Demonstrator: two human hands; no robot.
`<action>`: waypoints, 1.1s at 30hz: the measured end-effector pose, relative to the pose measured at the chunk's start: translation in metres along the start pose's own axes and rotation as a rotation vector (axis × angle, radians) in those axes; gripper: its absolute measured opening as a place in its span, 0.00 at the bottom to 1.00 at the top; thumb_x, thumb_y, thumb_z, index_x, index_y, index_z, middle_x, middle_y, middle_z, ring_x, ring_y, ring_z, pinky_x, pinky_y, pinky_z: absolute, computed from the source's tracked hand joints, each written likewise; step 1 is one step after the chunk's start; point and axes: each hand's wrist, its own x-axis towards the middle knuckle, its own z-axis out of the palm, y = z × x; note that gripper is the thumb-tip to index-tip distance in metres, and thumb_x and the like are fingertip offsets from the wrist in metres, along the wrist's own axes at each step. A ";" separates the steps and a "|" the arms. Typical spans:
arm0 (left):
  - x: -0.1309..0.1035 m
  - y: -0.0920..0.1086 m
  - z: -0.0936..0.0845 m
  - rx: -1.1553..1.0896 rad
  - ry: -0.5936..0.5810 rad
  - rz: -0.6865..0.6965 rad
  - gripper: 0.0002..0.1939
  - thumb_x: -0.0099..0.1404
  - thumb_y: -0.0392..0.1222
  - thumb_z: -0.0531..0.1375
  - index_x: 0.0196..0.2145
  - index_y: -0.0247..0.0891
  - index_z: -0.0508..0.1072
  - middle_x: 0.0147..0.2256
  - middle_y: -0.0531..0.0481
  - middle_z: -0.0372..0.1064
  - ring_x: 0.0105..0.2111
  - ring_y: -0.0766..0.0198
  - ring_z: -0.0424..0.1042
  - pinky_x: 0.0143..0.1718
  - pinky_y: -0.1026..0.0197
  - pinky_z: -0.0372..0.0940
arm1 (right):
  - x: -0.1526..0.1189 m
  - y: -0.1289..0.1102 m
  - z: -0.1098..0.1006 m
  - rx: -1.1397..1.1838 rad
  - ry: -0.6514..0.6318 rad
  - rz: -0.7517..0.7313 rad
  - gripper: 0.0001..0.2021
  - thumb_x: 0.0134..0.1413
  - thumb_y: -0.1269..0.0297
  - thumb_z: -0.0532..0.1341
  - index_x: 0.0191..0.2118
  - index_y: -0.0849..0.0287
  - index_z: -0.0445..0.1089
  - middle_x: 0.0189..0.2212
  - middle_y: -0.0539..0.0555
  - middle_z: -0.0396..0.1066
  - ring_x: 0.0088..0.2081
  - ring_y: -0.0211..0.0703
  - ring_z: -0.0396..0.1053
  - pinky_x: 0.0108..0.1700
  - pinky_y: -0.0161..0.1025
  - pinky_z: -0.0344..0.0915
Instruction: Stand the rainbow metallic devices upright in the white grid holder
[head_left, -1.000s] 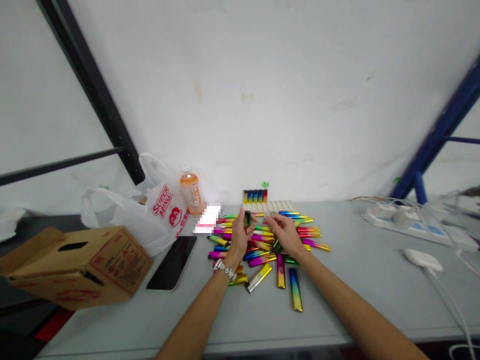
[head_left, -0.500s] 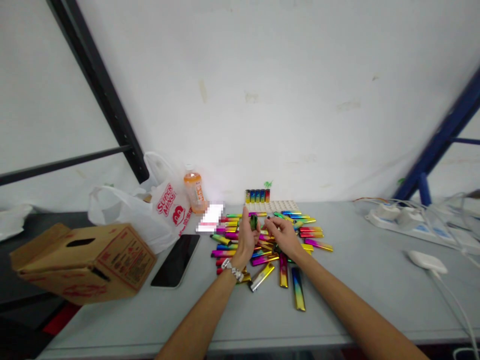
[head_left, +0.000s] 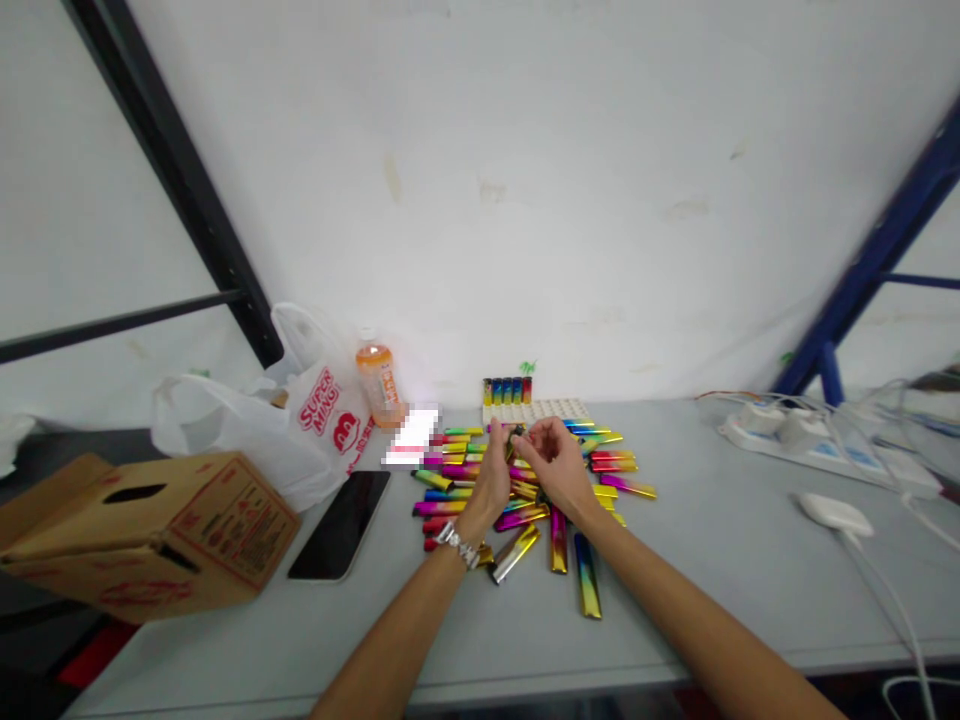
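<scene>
My left hand [head_left: 493, 478], with a silver bracelet at its wrist, is closed around a small dark, shiny tube-like piece [head_left: 514, 440], partly hidden by the fingers. My right hand [head_left: 559, 468] has its thumb and fingers pinched together at the upper end of that piece; what else they hold is too small to make out. Beneath and around both hands lies a loose pile of shiny, flat metallic tubes [head_left: 517, 553] in gold, purple, red, green and blue. Behind them, several similar tubes [head_left: 507, 391] stand upright in a row on a white perforated tray [head_left: 555, 411].
To the left are a cardboard box [head_left: 202, 530], a dark phone [head_left: 341, 525], a white plastic bag [head_left: 300, 450], an orange drink bottle [head_left: 380, 385] and a blurred-out bright phone-like rectangle [head_left: 412, 437]. On the right lie a power strip [head_left: 832, 455] and a white charger [head_left: 836, 513] with cables.
My right hand has moved in to the left, and its fingers now meet the piece in my left hand. The whole view has shifted slightly.
</scene>
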 end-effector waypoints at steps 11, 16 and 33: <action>-0.005 -0.006 0.004 0.127 -0.195 -0.027 0.36 0.72 0.62 0.31 0.63 0.44 0.63 0.63 0.45 0.61 0.68 0.59 0.52 0.67 0.50 0.50 | 0.008 0.007 -0.008 0.190 0.073 0.130 0.20 0.48 0.48 0.67 0.38 0.56 0.63 0.32 0.50 0.70 0.25 0.38 0.68 0.26 0.36 0.65; -0.003 0.006 -0.007 0.420 -0.152 0.142 0.28 0.72 0.56 0.49 0.64 0.43 0.60 0.62 0.41 0.60 0.65 0.55 0.54 0.66 0.48 0.50 | 0.032 0.017 -0.033 0.152 0.047 0.072 0.19 0.50 0.50 0.66 0.42 0.58 0.67 0.33 0.54 0.75 0.28 0.41 0.72 0.33 0.40 0.71; 0.002 -0.003 -0.016 0.818 -0.330 0.259 0.06 0.66 0.41 0.59 0.37 0.40 0.76 0.40 0.46 0.70 0.45 0.54 0.69 0.49 0.51 0.62 | 0.159 0.080 -0.047 -0.556 -0.320 -0.201 0.09 0.56 0.72 0.59 0.41 0.63 0.75 0.35 0.54 0.77 0.34 0.39 0.71 0.42 0.36 0.65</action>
